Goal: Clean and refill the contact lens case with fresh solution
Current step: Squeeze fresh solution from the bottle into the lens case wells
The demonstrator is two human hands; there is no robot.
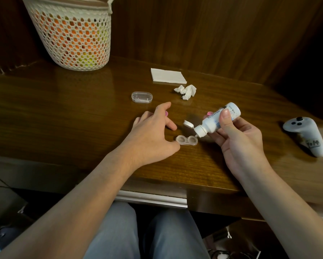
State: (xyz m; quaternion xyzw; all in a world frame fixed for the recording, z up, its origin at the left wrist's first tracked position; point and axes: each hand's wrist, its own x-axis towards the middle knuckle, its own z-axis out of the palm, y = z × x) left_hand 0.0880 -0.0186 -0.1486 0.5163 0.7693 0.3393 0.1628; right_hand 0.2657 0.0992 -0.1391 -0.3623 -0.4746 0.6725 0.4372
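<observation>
While tilted, bottle (pixel 217 119) over case (pixel 187 140)

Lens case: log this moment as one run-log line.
right hand: grip on solution bottle, tilted, nozzle at lens case right well | left hand: thumb steadies case | flip cap open | lid set aside

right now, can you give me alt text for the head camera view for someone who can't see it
The right hand tips a white solution bottle, flip cap open, with its nozzle at the right well of an open contact lens case on a wooden table, while the left hand steadies the case. Behind lie a clear lid, a crumpled tissue and a folded napkin.
</observation>
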